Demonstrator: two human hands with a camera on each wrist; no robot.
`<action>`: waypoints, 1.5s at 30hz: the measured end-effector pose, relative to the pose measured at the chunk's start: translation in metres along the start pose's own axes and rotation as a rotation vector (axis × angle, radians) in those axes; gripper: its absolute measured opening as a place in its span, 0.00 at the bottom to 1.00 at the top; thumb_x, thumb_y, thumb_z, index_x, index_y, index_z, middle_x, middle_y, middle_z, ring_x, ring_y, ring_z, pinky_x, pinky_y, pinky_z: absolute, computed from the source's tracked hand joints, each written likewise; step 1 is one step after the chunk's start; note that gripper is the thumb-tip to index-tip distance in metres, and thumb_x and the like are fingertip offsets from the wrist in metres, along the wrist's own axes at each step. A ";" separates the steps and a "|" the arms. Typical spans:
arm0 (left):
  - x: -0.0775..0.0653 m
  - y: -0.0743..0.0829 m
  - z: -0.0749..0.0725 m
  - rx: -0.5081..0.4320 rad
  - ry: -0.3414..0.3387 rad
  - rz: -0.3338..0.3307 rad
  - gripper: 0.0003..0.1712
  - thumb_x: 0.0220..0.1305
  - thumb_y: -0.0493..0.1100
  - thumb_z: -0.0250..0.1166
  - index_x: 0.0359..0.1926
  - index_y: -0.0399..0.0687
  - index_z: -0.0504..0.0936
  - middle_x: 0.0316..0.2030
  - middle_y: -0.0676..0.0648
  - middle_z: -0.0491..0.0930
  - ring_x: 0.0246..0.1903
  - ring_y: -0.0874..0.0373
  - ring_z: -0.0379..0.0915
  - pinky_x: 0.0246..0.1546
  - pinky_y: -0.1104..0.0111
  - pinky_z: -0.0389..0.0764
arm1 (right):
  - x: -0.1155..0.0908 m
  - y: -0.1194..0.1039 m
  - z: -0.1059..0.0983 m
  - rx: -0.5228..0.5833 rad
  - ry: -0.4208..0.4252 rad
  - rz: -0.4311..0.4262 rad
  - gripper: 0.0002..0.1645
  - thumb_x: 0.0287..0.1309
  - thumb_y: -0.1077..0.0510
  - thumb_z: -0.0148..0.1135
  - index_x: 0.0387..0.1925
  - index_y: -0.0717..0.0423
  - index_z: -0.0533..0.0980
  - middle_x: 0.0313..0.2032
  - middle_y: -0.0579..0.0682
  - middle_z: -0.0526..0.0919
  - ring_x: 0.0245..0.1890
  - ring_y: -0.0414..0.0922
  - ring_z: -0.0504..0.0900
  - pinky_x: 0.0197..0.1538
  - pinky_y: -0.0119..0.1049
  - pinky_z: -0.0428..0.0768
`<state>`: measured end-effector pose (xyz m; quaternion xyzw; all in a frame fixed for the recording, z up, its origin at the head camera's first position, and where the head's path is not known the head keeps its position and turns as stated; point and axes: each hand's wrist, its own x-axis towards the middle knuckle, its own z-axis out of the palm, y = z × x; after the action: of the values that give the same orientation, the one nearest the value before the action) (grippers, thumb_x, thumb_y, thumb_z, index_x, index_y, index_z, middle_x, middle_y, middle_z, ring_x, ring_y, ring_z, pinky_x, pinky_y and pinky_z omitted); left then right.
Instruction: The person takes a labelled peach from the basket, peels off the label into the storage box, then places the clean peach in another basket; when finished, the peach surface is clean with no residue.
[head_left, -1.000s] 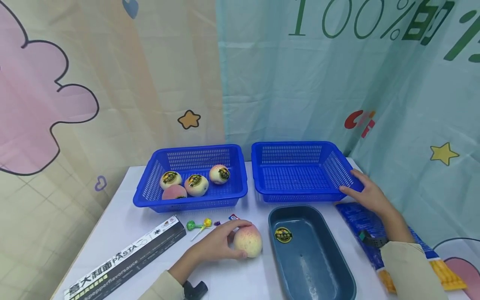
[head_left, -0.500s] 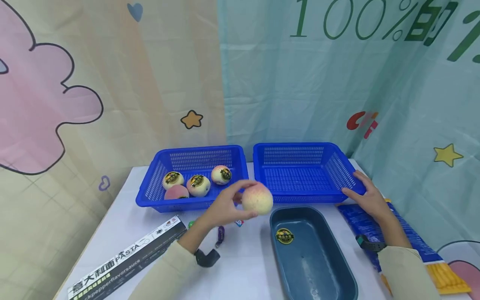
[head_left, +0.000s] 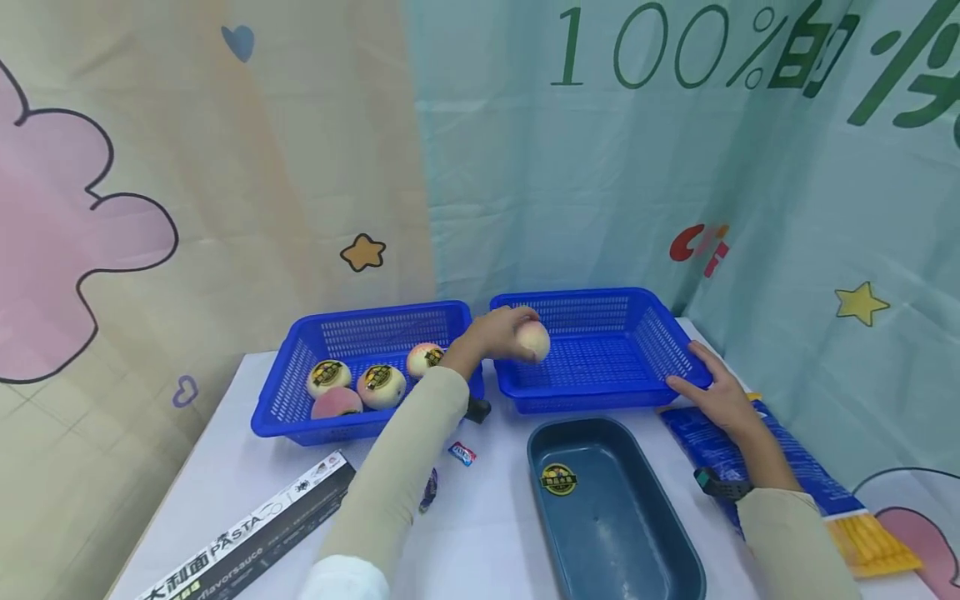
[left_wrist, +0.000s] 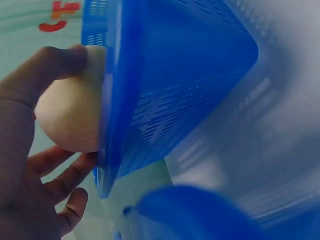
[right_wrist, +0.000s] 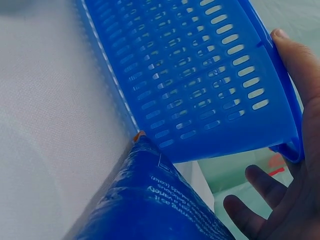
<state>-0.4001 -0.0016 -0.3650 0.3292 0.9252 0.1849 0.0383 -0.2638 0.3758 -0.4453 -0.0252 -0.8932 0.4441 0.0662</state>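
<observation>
A pale peach is gripped by my left hand, over the left side of the right-hand blue basket. In the left wrist view, thumb and fingers curl round the peach beside the basket's rim. Holding that basket's near right corner is my right hand; the right wrist view has its thumb on the rim, with some fingers off it. The other blue basket, on the left, bears several peaches, some with black-and-gold stickers.
A dark blue-grey tray with a round sticker stands in front of the right basket. To its right lies a blue pasta bag; at the left, a long pasta box. Small wrapped candies lie between, partly behind my left sleeve.
My left hand has lifted the peach from the table and carried it forward to the right-hand basket. My right hand stays at that basket's corner. The head view has shifted slightly.
</observation>
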 end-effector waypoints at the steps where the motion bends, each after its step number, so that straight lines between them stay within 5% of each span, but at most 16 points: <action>1: 0.002 0.003 0.003 0.077 -0.028 -0.003 0.40 0.54 0.59 0.75 0.68 0.61 0.73 0.57 0.49 0.78 0.54 0.51 0.73 0.54 0.49 0.72 | 0.000 -0.001 0.001 0.005 -0.005 0.002 0.58 0.67 0.40 0.64 0.81 0.51 0.39 0.79 0.64 0.37 0.73 0.74 0.42 0.64 0.78 0.50; 5: 0.004 0.015 0.014 0.262 -0.122 -0.013 0.36 0.55 0.59 0.74 0.65 0.66 0.74 0.56 0.51 0.79 0.53 0.50 0.71 0.59 0.45 0.62 | 0.001 -0.003 0.003 0.002 -0.007 0.010 0.58 0.67 0.40 0.64 0.81 0.50 0.39 0.79 0.64 0.38 0.73 0.75 0.43 0.63 0.79 0.50; 12: 0.001 0.031 0.029 0.322 -0.244 -0.078 0.35 0.65 0.61 0.68 0.70 0.67 0.70 0.63 0.49 0.76 0.64 0.44 0.66 0.69 0.40 0.48 | 0.001 -0.002 -0.001 0.000 -0.005 0.000 0.58 0.67 0.40 0.63 0.81 0.49 0.38 0.78 0.65 0.38 0.73 0.75 0.43 0.62 0.80 0.49; 16: -0.004 0.034 0.030 0.305 -0.268 -0.089 0.34 0.68 0.59 0.65 0.72 0.66 0.68 0.67 0.48 0.73 0.69 0.42 0.61 0.71 0.39 0.44 | 0.002 0.000 -0.001 0.007 -0.028 0.036 0.59 0.67 0.39 0.63 0.81 0.47 0.36 0.77 0.69 0.38 0.71 0.77 0.45 0.61 0.80 0.52; 21: -0.026 0.025 0.017 0.196 -0.201 -0.053 0.36 0.67 0.60 0.67 0.72 0.64 0.68 0.70 0.49 0.69 0.69 0.44 0.61 0.70 0.40 0.51 | 0.006 -0.001 -0.001 -0.004 -0.061 0.080 0.60 0.67 0.37 0.61 0.81 0.45 0.32 0.76 0.74 0.38 0.68 0.80 0.49 0.58 0.81 0.55; 25: -0.066 0.016 -0.009 0.091 -0.098 0.020 0.37 0.66 0.59 0.68 0.73 0.61 0.68 0.69 0.49 0.70 0.67 0.47 0.64 0.67 0.41 0.59 | 0.006 -0.001 -0.006 -0.032 -0.077 0.079 0.61 0.67 0.36 0.60 0.81 0.45 0.31 0.75 0.76 0.39 0.66 0.81 0.50 0.56 0.82 0.57; 28: -0.113 0.000 -0.028 0.039 0.006 0.032 0.38 0.65 0.58 0.70 0.72 0.58 0.69 0.68 0.49 0.71 0.67 0.48 0.64 0.66 0.40 0.61 | 0.005 -0.001 -0.010 -0.051 -0.070 0.041 0.60 0.68 0.37 0.60 0.81 0.46 0.31 0.75 0.75 0.38 0.67 0.81 0.48 0.56 0.82 0.54; 31: -0.171 -0.033 -0.041 -0.013 0.123 -0.023 0.40 0.61 0.57 0.73 0.72 0.55 0.71 0.68 0.46 0.71 0.68 0.45 0.63 0.65 0.39 0.62 | 0.002 -0.003 -0.011 -0.049 -0.026 -0.035 0.60 0.68 0.39 0.60 0.81 0.50 0.32 0.76 0.71 0.39 0.70 0.79 0.44 0.59 0.82 0.49; 37: -0.277 -0.129 -0.056 0.014 0.279 -0.289 0.51 0.54 0.58 0.77 0.72 0.41 0.66 0.69 0.31 0.63 0.68 0.29 0.56 0.60 0.29 0.59 | 0.005 -0.029 -0.010 -0.068 0.103 -0.231 0.54 0.70 0.46 0.61 0.80 0.59 0.39 0.73 0.74 0.50 0.71 0.76 0.47 0.63 0.80 0.45; 41: -0.314 -0.170 -0.059 -0.064 0.270 -0.432 0.60 0.55 0.62 0.75 0.74 0.31 0.56 0.70 0.23 0.56 0.67 0.23 0.54 0.60 0.30 0.62 | 0.014 -0.054 -0.003 -0.113 0.131 -0.351 0.49 0.70 0.51 0.62 0.79 0.60 0.47 0.70 0.74 0.59 0.69 0.76 0.53 0.63 0.79 0.39; 45: -0.328 -0.183 -0.056 -0.247 0.303 -0.480 0.60 0.58 0.61 0.74 0.75 0.30 0.54 0.70 0.23 0.57 0.67 0.23 0.56 0.61 0.37 0.67 | 0.024 -0.075 0.013 -0.118 0.126 -0.422 0.45 0.69 0.54 0.63 0.78 0.60 0.52 0.68 0.72 0.63 0.68 0.74 0.55 0.60 0.79 0.34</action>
<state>-0.2636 -0.3543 -0.3965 0.0625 0.9422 0.3287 -0.0177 -0.2880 0.3232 -0.3911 0.1308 -0.8971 0.3652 0.2116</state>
